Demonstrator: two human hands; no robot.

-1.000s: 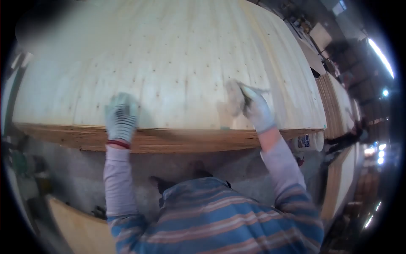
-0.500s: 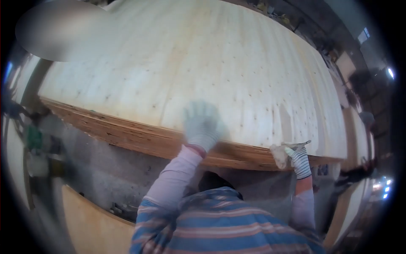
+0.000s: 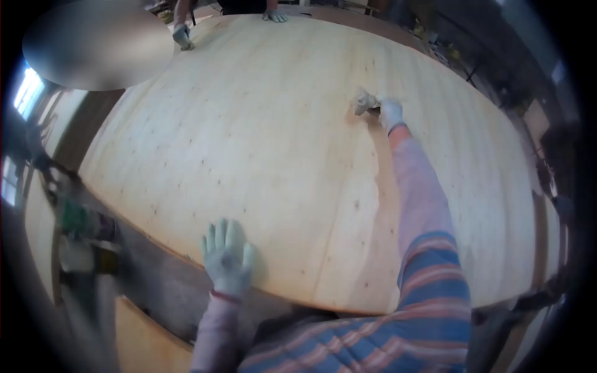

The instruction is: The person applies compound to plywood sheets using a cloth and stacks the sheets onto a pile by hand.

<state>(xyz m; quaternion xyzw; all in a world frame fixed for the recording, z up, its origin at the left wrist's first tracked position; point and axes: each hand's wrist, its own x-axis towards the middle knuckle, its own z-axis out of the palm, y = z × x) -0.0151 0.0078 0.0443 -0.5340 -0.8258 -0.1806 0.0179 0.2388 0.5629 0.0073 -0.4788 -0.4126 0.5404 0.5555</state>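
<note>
A broad pale wooden sheet (image 3: 261,143) with small dark knots lies in front of me, the top of a stack. My left hand (image 3: 228,264), in a whitish glove, rests flat near its front edge with fingers spread. My right hand (image 3: 390,114), also gloved, reaches far across the sheet, its fingers closed on a putty knife (image 3: 374,110). A lumpy greyish-beige mass of putty (image 3: 362,101) sits on the knife; the handle is hidden in my grip.
At the far edge, another person's gloved hand (image 3: 183,37) holds something small against the sheet, and their other hand (image 3: 275,16) lies on it. Green and pale containers (image 3: 84,256) stand at the left. A wooden board (image 3: 149,342) is at the lower left.
My right hand has moved from the front edge far out over the sheet with the putty knife. My left hand has shifted left along the front edge. The other person's hands now show.
</note>
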